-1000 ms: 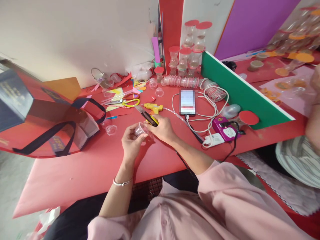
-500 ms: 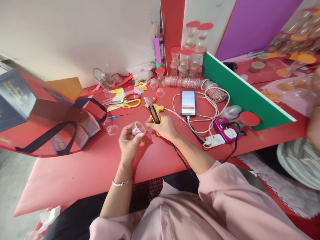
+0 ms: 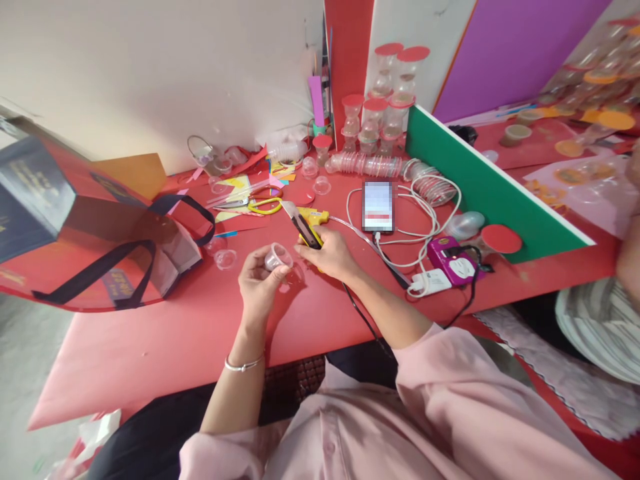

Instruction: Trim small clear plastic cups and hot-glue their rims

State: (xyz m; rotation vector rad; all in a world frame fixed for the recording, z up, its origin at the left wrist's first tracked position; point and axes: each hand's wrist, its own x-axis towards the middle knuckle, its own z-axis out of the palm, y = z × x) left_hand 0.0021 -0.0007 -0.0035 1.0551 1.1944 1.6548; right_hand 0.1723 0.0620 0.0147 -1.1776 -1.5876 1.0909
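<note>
Half-hiding cup [image 3: 278, 256], left hand [image 3: 257, 285]; cutter handle [image 3: 307, 234], right hand [image 3: 333, 257]

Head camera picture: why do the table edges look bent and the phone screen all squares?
In the head view a wide lens splays the red table and green board toward the edges; only the phone screen is pixelated, the cables beside it are sharp; light is soft, with a faint shadow under the left hand holding the clear cup.

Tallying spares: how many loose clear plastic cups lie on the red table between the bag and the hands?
2: one small clear plastic cup beside the red bag's mouth, a second cup just nearer the left hand. More may hide inside it.
</note>
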